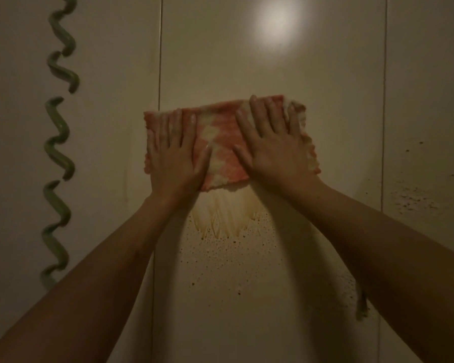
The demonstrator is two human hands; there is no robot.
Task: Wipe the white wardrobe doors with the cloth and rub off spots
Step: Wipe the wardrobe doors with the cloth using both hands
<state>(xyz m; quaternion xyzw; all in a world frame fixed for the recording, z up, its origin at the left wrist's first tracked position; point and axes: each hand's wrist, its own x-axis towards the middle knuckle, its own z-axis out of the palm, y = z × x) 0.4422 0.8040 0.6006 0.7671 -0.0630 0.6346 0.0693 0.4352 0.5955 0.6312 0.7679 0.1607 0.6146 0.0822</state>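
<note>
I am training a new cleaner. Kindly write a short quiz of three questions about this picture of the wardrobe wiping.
1. True or false: the left hand and the right hand both press flat on the orange-and-cream checked cloth.
2. Where do the brown speckled spots lie on the middle white wardrobe door? A) above the cloth B) below the cloth C) hidden under the cloth only
3. Fill in: the green wavy handle is on the ____ door.

Key: 1 true; 2 B; 3 left.
</note>
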